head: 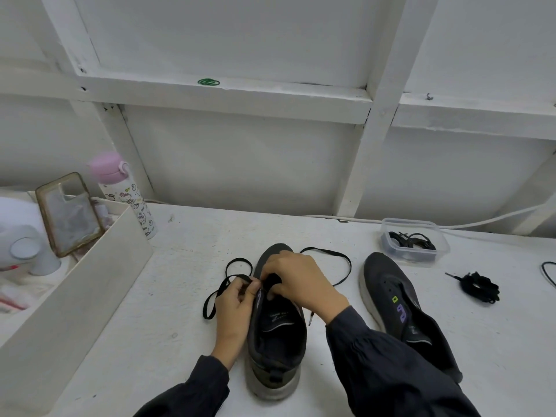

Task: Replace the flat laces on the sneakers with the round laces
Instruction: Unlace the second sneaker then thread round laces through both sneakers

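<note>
Two hands at the near sneaker point(275, 335), left hand point(233, 305) pinching the flat lace point(224, 285), right hand point(296, 281) curled over the tongue, grip hidden, second sneaker point(391, 293) right, laceless.

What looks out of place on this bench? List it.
Little is odd. The right-hand sneaker lies tipped on its side, already laceless. A bundled black lace sits loose on the table, outside the plastic tub.

My view: white table point(186, 260) carries two dark sneakers point(275, 335) point(394, 299), flat lace point(224, 285) looping off nearer one, clear tub point(414, 242) of laces, loose lace bundle point(478, 286), pink-capped bottle point(128, 194), white tray point(90, 272).
</note>
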### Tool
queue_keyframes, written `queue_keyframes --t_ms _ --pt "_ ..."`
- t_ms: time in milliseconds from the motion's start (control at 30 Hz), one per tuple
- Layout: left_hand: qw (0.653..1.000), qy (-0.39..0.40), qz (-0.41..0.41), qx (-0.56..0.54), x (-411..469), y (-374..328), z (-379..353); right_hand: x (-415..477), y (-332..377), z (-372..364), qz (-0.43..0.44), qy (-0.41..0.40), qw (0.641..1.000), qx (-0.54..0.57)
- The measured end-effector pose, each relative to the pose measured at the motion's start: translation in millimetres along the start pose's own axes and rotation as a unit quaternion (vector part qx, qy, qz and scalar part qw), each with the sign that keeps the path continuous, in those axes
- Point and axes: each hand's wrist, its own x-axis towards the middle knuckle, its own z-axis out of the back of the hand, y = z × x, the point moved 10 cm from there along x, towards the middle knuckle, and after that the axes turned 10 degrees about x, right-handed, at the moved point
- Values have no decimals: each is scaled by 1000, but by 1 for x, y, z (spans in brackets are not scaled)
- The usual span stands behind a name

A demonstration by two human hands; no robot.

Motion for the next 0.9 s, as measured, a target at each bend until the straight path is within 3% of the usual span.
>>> queue_keyframes --t_ms 233,333,467,533,600,700,900 --pt "999 -2 -3 -48 0 -5 1 -2 -13 -4 18 -34 999 15" --pt "996 -10 22 -91 0 0 2 -2 -21 1 7 -46 994 95" --pt "981 -50 102 -155 -1 19 11 -15 -54 18 -61 -129 943 300" --pt "971 -50 140 -188 -3 25 11 -29 -78 22 -118 -179 922 322" --pt "965 -33 163 -202 -6 25 7 -41 -93 11 -163 -156 911 344" --pt "972 1 148 -182 -9 13 2 -52 -94 -16 -191 -78 898 389" --pt "988 82 75 -109 -20 -8 -12 -53 -95 -17 -177 -169 895 373"
